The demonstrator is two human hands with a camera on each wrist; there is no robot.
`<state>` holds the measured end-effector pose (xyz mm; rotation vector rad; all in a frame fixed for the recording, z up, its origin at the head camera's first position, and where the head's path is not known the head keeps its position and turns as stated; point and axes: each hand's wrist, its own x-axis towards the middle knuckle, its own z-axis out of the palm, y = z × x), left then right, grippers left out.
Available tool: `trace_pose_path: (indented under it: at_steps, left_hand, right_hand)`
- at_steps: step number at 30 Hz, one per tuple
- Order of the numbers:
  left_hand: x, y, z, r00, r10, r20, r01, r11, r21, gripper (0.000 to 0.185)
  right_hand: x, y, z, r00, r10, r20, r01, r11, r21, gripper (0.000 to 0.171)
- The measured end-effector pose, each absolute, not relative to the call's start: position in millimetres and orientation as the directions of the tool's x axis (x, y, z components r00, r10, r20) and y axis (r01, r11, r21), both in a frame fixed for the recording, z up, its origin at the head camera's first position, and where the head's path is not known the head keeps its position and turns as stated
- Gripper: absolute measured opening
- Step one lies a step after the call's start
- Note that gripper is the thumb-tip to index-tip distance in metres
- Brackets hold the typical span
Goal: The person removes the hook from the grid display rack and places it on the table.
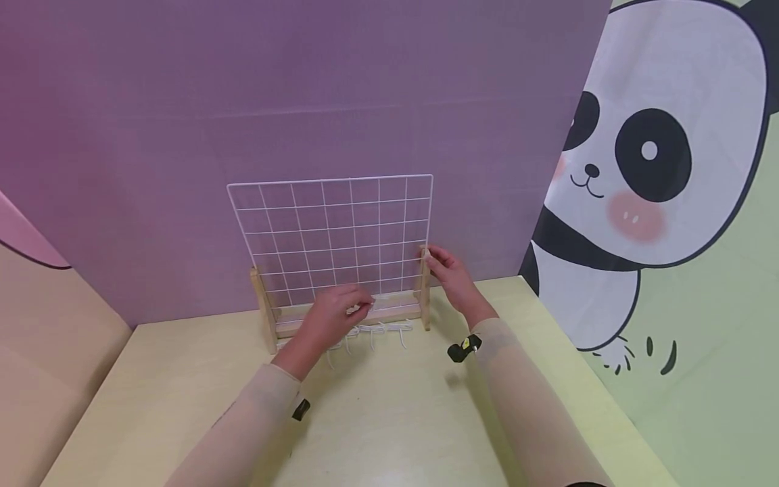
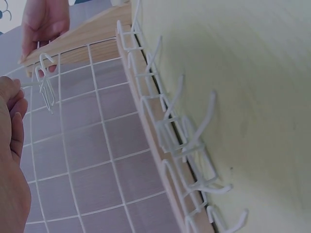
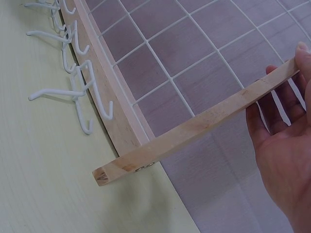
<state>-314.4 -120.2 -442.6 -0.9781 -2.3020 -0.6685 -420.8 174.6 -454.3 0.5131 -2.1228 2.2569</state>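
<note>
A white wire grid panel [image 1: 337, 233] stands upright in a wooden stand [image 1: 268, 318] at the back of the table. My left hand [image 1: 335, 311] is in front of the grid's lower right part. Its thumb and fingertips pinch a white wire hook [image 2: 46, 90] by its prong, the hook's bent ends facing the grid. At the right side, my right hand [image 1: 450, 274] grips the top of the stand's wooden upright [image 3: 209, 119], thumb on one side and fingers on the other. Several more white hooks [image 3: 80, 92] lie in a row along the stand's bottom bar.
The pale wooden table [image 1: 377, 419] runs up to a purple backdrop [image 1: 341, 88] close behind the grid. A panda picture [image 1: 657, 237] covers the wall at the right. Small black devices [image 1: 465, 348] sit at both wrists.
</note>
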Motion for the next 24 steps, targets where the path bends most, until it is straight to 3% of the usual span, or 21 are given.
trace_pose_path:
  at_steps: [8, 24]
  left_hand:
    - [-315.1, -114.1, -457.5, -0.585, 0.479, 0.654, 0.762, 0.602, 0.24, 0.012]
    - [-316.2, -106.7, -477.1, -0.686, 0.458, 0.565, 0.696, 0.638, 0.329, 0.012]
  right_hand:
    - [-420.1, 174.9, -453.3, -0.946, -0.223, 0.234, -0.221, -0.085, -0.972, 0.04]
    - [-421.1, 174.9, -454.2, -0.944, -0.222, 0.244, -0.232, -0.079, -0.97, 0.04]
